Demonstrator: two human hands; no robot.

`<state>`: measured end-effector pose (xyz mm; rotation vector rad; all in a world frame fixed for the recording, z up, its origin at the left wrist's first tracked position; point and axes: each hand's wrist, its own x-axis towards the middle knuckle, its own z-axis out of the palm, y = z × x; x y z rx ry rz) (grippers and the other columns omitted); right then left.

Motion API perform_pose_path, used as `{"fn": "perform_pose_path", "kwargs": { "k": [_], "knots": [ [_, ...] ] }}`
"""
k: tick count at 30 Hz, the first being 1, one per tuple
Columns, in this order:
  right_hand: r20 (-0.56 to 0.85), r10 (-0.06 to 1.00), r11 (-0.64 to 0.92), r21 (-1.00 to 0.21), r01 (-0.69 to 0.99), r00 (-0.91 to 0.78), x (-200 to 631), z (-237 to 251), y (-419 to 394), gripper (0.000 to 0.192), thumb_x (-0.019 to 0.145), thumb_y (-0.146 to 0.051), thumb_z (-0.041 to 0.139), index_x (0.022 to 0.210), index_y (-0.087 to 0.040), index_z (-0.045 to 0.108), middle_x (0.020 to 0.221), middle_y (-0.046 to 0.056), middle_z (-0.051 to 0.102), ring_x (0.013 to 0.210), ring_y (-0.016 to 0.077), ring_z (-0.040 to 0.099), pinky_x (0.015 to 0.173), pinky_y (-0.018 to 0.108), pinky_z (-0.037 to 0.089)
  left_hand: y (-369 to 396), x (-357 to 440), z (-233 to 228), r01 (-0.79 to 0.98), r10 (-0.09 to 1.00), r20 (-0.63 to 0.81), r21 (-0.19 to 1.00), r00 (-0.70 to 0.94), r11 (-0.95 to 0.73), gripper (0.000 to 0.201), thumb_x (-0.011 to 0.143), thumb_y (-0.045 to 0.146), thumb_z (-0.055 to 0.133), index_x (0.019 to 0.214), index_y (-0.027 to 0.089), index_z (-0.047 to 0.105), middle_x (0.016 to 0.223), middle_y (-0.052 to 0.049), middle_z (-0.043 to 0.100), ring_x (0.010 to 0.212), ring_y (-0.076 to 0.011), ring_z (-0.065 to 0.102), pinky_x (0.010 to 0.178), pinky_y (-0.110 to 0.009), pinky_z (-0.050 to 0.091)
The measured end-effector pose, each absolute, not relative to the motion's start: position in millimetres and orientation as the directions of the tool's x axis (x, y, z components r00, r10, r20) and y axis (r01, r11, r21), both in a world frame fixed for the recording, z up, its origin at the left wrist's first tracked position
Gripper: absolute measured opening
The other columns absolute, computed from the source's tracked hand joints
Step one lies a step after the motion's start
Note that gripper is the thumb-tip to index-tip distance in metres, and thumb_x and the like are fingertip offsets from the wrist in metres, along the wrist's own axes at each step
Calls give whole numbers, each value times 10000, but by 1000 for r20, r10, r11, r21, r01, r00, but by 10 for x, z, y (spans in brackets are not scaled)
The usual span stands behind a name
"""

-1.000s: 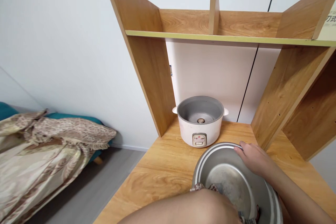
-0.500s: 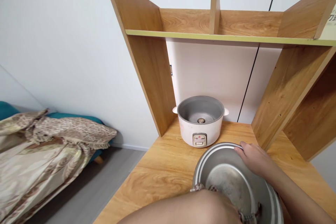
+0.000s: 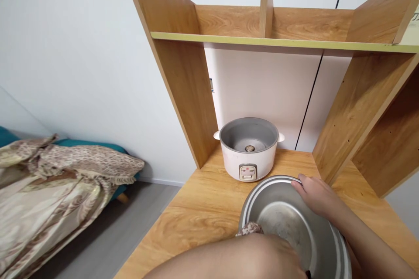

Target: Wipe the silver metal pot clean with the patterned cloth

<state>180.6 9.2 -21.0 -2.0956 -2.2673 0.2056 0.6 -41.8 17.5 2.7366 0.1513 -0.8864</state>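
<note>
My right hand (image 3: pixel 312 192) is closed over the far right rim of a grey metal inner pot (image 3: pixel 304 244), thumb on the inside. The pot is tilted so that its inside faces me. My left hand (image 3: pixel 273 250) reaches into the pot, closed on a brown-and-white patterned cloth (image 3: pixel 251 228) that pokes out near the left rim. The fingers of that hand are hidden behind its back and wrist. Just behind the pot stands the white rice cooker body (image 3: pixel 248 159), without a lid, its heating plate bare inside.
Everything stands on a wooden desk (image 3: pixel 183 218). A wooden shelf (image 3: pixel 288 43) with upright side panels rises behind and over the cooker. To the left, a teal sofa (image 3: pixel 94 143) is draped with a patterned cover (image 3: pixel 65 192), beside grey floor.
My left hand has shifted slightly within the pot, and more of the cloth shows at the left while its lower right part is now hidden. My right hand keeps its hold on the rim.
</note>
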Motion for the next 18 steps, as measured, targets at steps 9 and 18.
{"fn": "perform_pose_path", "kwargs": {
  "k": [9, 18],
  "knots": [
    [-106, 993, 25, -164, 986, -43, 1809, -158, 72, 480, 1009, -477, 221, 903, -194, 593, 925, 119, 718, 889, 263, 679, 648, 316, 365, -405, 1, -39, 91, -53, -578, 217, 814, -972, 193, 812, 244, 544, 769, 109, 674, 667, -89, 692, 550, -183, 604, 424, -296, 384],
    [-94, 996, -10, -76, 997, 3, 1735, -164, 30, 510, 1020, -418, 200, 932, -160, 631, 916, 168, 729, 899, 294, 699, 716, 374, 445, -364, -61, -371, 239, 103, -502, 215, 859, -947, 119, 708, 194, 575, 742, 163, 685, 598, -63, 677, 534, -191, 590, 463, -293, 377]
  ]
}}
